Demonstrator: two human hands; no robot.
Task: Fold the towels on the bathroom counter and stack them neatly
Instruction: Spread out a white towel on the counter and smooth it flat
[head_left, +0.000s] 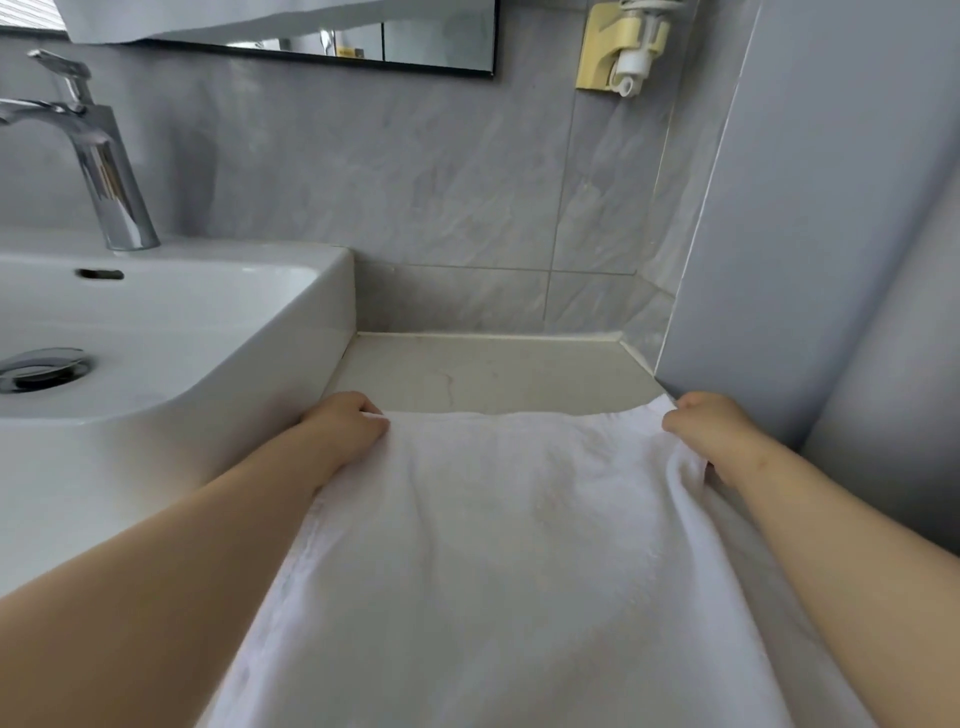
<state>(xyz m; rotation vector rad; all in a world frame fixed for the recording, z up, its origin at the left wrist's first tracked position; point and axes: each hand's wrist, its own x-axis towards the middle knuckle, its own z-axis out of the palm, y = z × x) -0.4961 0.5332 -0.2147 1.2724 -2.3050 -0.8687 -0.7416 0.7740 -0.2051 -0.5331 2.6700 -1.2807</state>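
A white towel lies spread lengthwise over the pale counter, running from the bottom of the view to about halfway back. My left hand grips the towel's far left corner, fingers curled over the edge. My right hand grips the far right corner beside the grey side wall, where the cloth bunches into folds under the wrist. Both forearms stretch along the towel's long edges.
A white basin stands directly left of the towel, with a chrome tap behind it. Grey tiled wall closes the back, a grey panel the right. A yellow wall-mounted holder and a mirror hang above.
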